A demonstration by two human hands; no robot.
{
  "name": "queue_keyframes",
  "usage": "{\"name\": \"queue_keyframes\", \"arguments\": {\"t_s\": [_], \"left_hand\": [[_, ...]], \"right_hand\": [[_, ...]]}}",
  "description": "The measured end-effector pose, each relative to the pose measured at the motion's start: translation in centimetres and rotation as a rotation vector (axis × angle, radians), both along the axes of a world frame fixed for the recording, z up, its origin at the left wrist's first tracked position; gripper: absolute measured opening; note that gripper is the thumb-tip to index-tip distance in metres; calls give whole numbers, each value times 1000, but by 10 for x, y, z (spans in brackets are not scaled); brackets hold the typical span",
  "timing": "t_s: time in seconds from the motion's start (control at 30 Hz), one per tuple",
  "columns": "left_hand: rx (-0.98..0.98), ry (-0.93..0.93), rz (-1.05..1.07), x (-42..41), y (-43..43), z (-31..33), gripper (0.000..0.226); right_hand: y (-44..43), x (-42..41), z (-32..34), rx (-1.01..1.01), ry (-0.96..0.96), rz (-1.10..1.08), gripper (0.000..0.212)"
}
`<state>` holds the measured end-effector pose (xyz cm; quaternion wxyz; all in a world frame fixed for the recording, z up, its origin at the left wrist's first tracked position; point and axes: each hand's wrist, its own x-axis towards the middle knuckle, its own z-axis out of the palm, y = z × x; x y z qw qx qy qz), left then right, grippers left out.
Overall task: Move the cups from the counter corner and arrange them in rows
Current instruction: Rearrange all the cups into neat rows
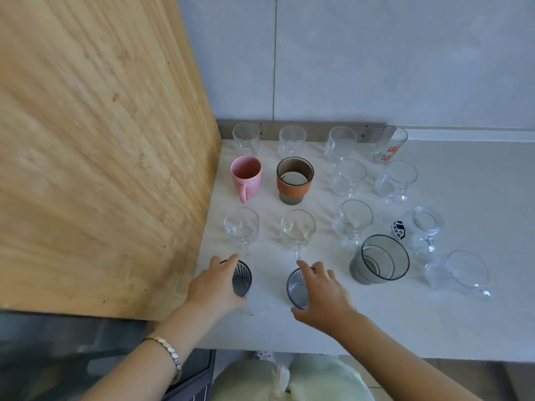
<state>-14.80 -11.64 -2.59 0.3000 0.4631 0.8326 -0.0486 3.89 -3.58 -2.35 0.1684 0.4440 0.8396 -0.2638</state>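
We're looking down on a pale counter set against a grey tiled wall, with a big wooden panel closing off the left side. Our left hand is wrapped around a small dark ribbed glass at the near left, fingers curled over its far rim, thumb side hidden behind the hand. Our right hand grips a second dark ribbed glass just to the right, index finger along the far rim and thumb under the near edge. Both glasses sit low at the counter; we can't tell whether they touch it.

Beyond them the cups stand in rows. At the very back, against the wall: three clear glasses, starting with the back-left glass, and at the right end a tall tumbler with red print. Next row: a pink mug with its handle pointing toward us, a brown-banded cup beside it, then two clear handled glasses. Third row: a clear stemmed glass straight ahead of our left hand, another clear handled glass ahead of our right hand, a third further right, and a printed glass mug at the end.

In our own row, a large smoky grey tumbler stands to the right, and a clear mug well off at the far right. A metal bracelet circles our left wrist.
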Motion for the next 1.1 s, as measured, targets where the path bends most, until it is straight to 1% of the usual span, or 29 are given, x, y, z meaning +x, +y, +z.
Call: {"name": "queue_keyframes", "arguments": {"t_s": [0.1, 0.33, 0.43, 0.5, 0.53, 0.63, 0.7, 0.8, 0.87, 0.93, 0.97, 1.03, 1.1], "left_hand": [[-16, -31, -44, -1, -7, -1, 81], [46, -63, -75, 0, -13, 0, 83], [21, -64, -82, 2, -12, 3, 86], [5, -9, -121, 10, -8, 10, 91], [31, 5, -142, 17, -3, 14, 90], [234, -75, -192, 44, 18, 29, 77], [329, -140, -251, 67, 38, 36, 70], [316, -155, -374, 108, 71, 37, 74], [269, -149, -426, 138, 93, 31, 81], [203, -126, -456, 167, 115, 25, 92], [177, -107, -458, 179, 126, 22, 97], [145, -60, -433, 198, 143, 16, 103], [114, -36, -390, 210, 155, 12, 103]], "right_hand": [[-16, -2, -3, -18, 24, -42, 88], [-39, -11, -9, -63, 98, -265, 98], [-40, -3, -7, -157, 149, -312, 106], [-35, 9, -2, -229, 164, -331, 109], [-30, 17, 3, -238, 164, -317, 108], [-6, 48, 20, -178, 180, -227, 94], [16, 72, 31, -78, 223, -212, 80], [52, 114, 40, 106, 283, -316, 62], [74, 145, 38, 208, 264, -420, 59], [92, 176, 33, 250, 181, -522, 65], [100, 190, 30, 245, 129, -555, 71], [114, 215, 24, 212, 53, -574, 87], [127, 232, 19, 150, 46, -547, 98]]}}
